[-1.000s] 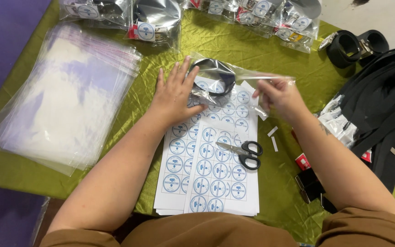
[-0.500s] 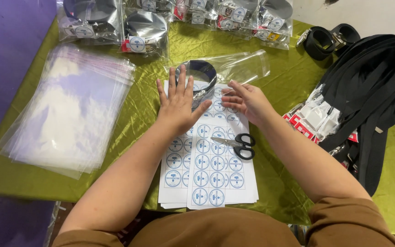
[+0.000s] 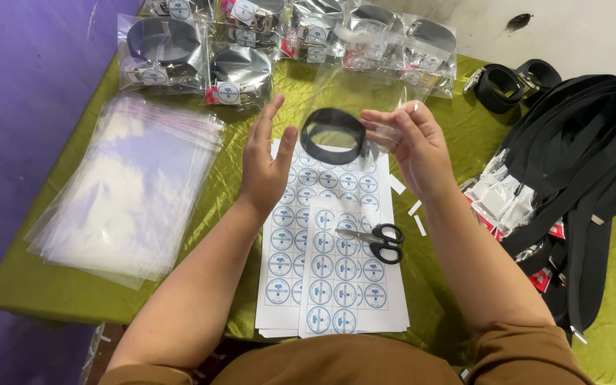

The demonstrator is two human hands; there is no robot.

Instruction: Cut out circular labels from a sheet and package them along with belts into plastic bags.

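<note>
Stack of empty clear bags (image 3: 133,189) lies along the left edge of the worktop (image 3: 58,285), green shiny cloth over it. Packed bags with coiled black belts (image 3: 240,71) run along the far edge, from the far left corner toward the middle.

Left hand (image 3: 265,160) raised above the worktop centre, fingers spread and upright, palm toward the bag; whether fingertips touch the plastic cannot be told. It grips nothing.

Clear plastic bag (image 3: 354,100) is held up in the air above the far end of the sticker sheets, between both hands. Inside it a coiled black belt (image 3: 334,135), sitting low in the bag.

Right hand (image 3: 411,146) just right of the belt, thumb and fingers pressed together, pinching the bag's right side.

Sticker sheets (image 3: 322,285), white with rows of round blue labels, lie at the near middle of the worktop, the top sheet slightly skewed. Black-handled scissors (image 3: 372,239) rest on the sheets, blades shut, pointing left. Small white paper strips (image 3: 415,214) lie just right of the sheets.

Loose black belts (image 3: 586,142) pile at the right edge; small red-and-white tag packets (image 3: 500,199) sit at their left side. Two rolled belts (image 3: 515,82) at the far right corner.
</note>
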